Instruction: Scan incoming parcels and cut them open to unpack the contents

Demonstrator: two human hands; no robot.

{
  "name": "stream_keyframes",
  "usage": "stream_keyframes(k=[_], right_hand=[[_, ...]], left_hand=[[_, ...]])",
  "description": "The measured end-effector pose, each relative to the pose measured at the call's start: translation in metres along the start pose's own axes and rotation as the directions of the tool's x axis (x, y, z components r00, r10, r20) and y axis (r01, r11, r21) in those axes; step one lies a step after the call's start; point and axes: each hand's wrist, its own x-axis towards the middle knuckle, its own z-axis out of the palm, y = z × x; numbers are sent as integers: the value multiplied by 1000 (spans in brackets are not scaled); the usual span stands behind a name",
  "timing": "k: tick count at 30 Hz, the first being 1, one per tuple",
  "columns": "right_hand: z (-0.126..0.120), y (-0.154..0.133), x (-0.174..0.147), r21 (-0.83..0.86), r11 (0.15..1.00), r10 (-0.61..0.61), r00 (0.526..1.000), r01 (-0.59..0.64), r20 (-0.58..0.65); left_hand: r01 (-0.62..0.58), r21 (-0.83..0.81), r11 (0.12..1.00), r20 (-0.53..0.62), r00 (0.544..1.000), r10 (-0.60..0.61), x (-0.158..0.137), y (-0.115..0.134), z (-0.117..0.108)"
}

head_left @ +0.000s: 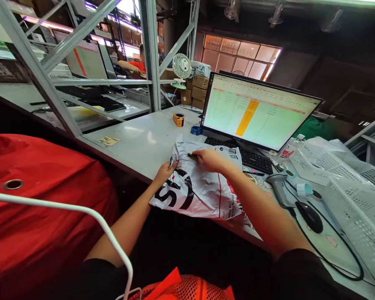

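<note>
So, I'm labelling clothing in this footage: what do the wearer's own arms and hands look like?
The left hand and right hand are bare, with no gloves or wristbands visible. The forearms are uncovered too, up to black sleeves.

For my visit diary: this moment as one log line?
left hand: grips bag | right hand: holds yellow-black tool | bag: overhangs table edge

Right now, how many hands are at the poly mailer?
2: left hand gripping the poly mailer at its crumpled edge; right hand over it, holding a yellow-black tool.
</note>
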Motion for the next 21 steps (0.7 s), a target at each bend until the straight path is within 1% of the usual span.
stream_keyframes(k=[3,5,7,9,11,14,16,17,18,19,20,21], right_hand=[[9,14,-37,-9,999,53,995,-53,81],[14,25,-70,-27,993,121,985,-119,120],[17,36,-104,-64,984,176,976,-169,131],[20,46,-138,-91,974,216,969,-206,118],[20,56,-171,-79,967,249,965,-242,84],[19,72,-218,2,952,307,951,-307,18],[18,84,-246,74,934,351,937,-349,-2],[18,92,-259,112,920,378,926,-376,-1],[20,100,-269,149,902,409,912,-405,7],[24,108,-276,187,879,445,896,-439,14],[29,116,-282,224,852,482,876,-473,15],[36,124,-284,258,827,517,856,-500,1]], left_hand=[[-7,2,1000,7,1000,7,-2,0,0],[-8,0,1000,15,1000,8,-3,2,0],[-2,3,1000,25,1000,2,-3,4,1],[8,14,1000,39,999,-8,-5,6,3],[14,27,1000,57,998,-15,-7,8,5],[27,59,998,96,995,-32,-11,12,4],[68,154,986,111,990,-86,-13,20,-5],[84,223,971,71,992,-102,-12,26,-12],[88,294,952,-2,996,-91,-12,35,-21],[71,353,933,-91,995,-41,-10,47,-29],[27,390,920,-172,984,44,-9,61,-36],[-50,407,912,-200,969,142,-6,76,-40]])
